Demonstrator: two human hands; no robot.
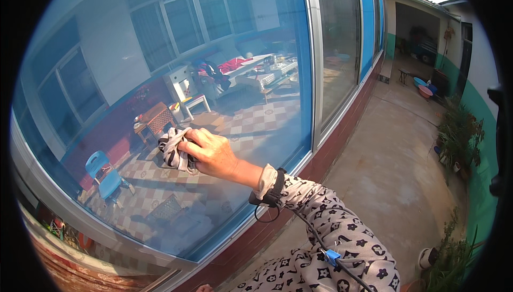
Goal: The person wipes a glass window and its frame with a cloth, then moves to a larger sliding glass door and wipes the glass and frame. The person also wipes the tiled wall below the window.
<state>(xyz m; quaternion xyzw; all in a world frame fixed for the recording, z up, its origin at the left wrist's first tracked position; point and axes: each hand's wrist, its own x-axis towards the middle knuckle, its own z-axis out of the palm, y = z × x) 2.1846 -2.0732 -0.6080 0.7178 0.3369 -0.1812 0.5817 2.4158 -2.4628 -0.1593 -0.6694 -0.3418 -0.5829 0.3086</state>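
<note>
My right hand (214, 151) is closed around a crumpled grey and black cloth (178, 149). It holds the cloth against a large window pane (256, 139), around the middle of the glass. A black strap (275, 190) with a cable circles my right wrist, over a patterned sleeve (348, 228). A blue clip (332, 257) sits on the cable. At the bottom edge only a small bit of my left hand (205, 288) shows; most of it is out of view.
A silvery metal frame (312, 51) borders the pane. Through the glass are a blue chair (106, 175) and a wooden chair (156, 121). On the right, a concrete yard (372, 143) runs past potted plants (459, 135) to several basins (425, 91).
</note>
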